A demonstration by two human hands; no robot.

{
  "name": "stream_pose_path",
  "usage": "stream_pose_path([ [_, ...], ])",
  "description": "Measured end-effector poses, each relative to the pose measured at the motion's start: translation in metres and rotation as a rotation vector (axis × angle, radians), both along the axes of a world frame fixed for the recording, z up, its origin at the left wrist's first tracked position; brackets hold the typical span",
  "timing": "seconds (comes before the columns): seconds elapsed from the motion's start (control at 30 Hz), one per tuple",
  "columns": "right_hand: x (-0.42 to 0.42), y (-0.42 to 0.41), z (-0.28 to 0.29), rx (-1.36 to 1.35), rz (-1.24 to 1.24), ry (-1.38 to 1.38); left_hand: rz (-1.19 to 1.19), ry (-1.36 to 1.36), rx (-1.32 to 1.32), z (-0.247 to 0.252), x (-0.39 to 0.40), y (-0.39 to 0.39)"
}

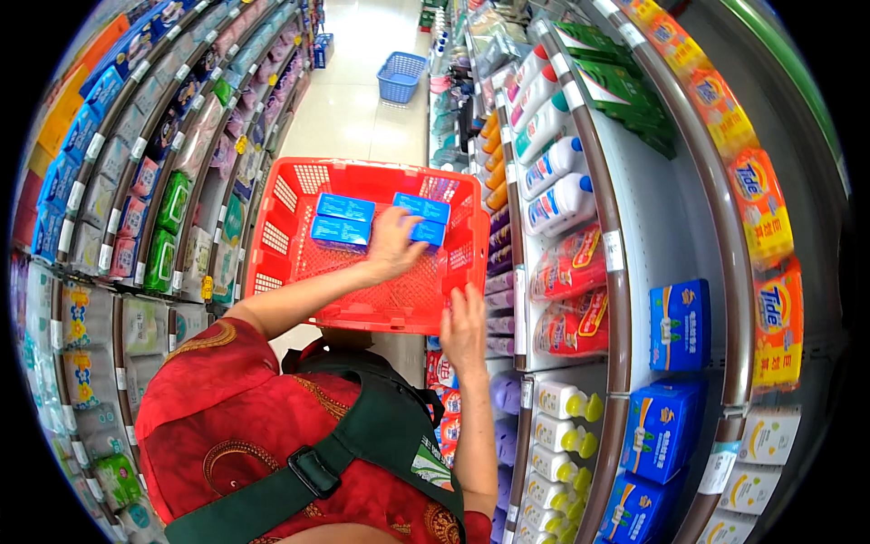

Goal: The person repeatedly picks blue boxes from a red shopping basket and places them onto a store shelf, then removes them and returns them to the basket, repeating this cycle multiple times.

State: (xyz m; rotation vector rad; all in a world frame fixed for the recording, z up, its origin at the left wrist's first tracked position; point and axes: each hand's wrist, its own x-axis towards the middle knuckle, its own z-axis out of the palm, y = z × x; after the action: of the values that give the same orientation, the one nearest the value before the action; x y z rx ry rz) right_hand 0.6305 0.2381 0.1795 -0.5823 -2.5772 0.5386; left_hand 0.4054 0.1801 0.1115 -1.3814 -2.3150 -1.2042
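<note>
A red plastic basket (370, 318) stands in front of me. Inside it, blue boxes (343, 231) with white print lie at the left, and more blue boxes (435, 212) lie at the right. My left hand (394, 246) reaches over the basket, its fingers on the near box of the right-hand group; whether they grip it is hard to tell. At the basket's right near corner is my right hand (464, 330), its fingers spread, holding nothing that I can see.
Shelves of packaged goods (177, 197) line the left. On the right, shelves hold white bottles (561, 197), red packs (571, 272), blue packs (669, 425) and orange Tide packs (758, 204). A blue basket (399, 78) stands on the aisle floor ahead.
</note>
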Motion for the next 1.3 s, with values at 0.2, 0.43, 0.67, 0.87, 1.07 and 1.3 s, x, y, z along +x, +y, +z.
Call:
stream_pose_path([
  [0.2,-0.01,-0.024,-0.045,-0.071,0.113,-0.049,0.235,0.022,-0.614,-0.006,-0.06,-0.099],
  [0.43,-0.033,-0.026,-0.047,-0.073,0.163,-0.068,0.172,0.281,-0.838,-0.061,-0.066,-0.114],
  [0.67,-0.037,-0.032,-0.005,-0.276,0.127,0.082,-0.418,0.172,-0.552,0.059,-0.022,-0.082],
  [0.87,-0.008,-0.019,0.039,-0.208,0.022,0.216,-0.506,0.185,-0.13,0.13,0.016,-0.058],
  [1.07,0.038,-0.01,0.098,-0.101,-0.069,0.44,-0.765,-0.623,-0.036,0.119,0.026,-0.022],
  [1.3,0.09,0.005,0.17,0.507,-0.481,0.483,-1.058,-0.345,0.323,0.208,0.094,0.076],
])
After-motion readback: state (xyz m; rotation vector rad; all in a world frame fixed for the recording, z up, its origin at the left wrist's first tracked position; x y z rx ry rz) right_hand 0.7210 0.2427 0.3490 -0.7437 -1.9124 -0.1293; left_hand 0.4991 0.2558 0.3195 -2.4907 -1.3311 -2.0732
